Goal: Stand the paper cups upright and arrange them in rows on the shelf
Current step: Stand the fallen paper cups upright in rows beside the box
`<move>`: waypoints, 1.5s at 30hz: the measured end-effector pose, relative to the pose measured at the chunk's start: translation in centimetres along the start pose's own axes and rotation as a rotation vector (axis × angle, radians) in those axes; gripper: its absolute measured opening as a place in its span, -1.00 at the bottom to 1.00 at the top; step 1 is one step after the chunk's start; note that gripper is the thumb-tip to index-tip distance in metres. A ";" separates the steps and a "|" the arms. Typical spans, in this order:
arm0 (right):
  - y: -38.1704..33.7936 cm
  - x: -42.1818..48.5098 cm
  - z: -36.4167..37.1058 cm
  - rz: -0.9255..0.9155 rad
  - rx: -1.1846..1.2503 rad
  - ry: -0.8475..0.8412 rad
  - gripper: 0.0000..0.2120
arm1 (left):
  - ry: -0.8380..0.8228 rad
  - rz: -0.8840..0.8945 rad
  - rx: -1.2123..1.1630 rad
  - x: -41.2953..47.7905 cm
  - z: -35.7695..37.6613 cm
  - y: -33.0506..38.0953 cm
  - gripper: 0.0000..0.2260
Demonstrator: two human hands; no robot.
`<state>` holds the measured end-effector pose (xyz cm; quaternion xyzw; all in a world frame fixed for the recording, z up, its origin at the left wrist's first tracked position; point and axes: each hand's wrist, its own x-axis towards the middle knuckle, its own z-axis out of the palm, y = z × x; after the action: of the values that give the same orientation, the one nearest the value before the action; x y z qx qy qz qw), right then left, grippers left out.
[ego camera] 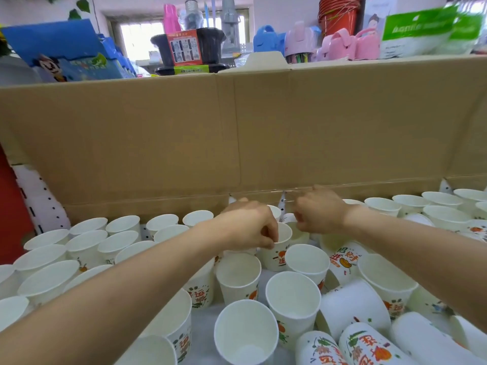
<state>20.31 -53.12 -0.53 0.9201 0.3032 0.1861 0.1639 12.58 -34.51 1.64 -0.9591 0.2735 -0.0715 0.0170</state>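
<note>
Several white paper cups with orange and green print fill the shelf. Upright cups (87,241) stand in rows at the left, and more upright ones (411,204) stand at the far right. In the middle my left hand (247,225) pinches the rim of an upright cup (279,248). My right hand (321,209) is curled beside it over another cup (300,233), its fingertips at the rim. Toppled cups (369,343) lie on their sides at the front right.
A tall brown cardboard wall (237,127) backs the shelf right behind the cups. A white pegboard panel (39,196) shows at the left. Above the cardboard sit plastic goods, a black pot and blue boxes.
</note>
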 end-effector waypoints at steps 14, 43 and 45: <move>1.2 2.4 -0.9 0.289 0.165 -0.087 -0.88 | -0.084 -0.164 0.014 -0.8 0.0 -0.9 -0.81; -3.5 -10.6 -7.5 -0.272 0.696 -0.197 -0.76 | 0.026 -0.174 -0.330 -13.8 -1.3 6.7 -0.52; -4.1 -10.6 -6.9 -0.260 0.697 -0.179 -0.80 | -0.001 -0.165 -0.310 -13.9 -1.4 6.9 -0.56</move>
<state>7.32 -55.25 1.31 0.8871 0.4470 -0.0315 -0.1110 -2.90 -33.06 0.72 -0.9694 0.2017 -0.0292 -0.1367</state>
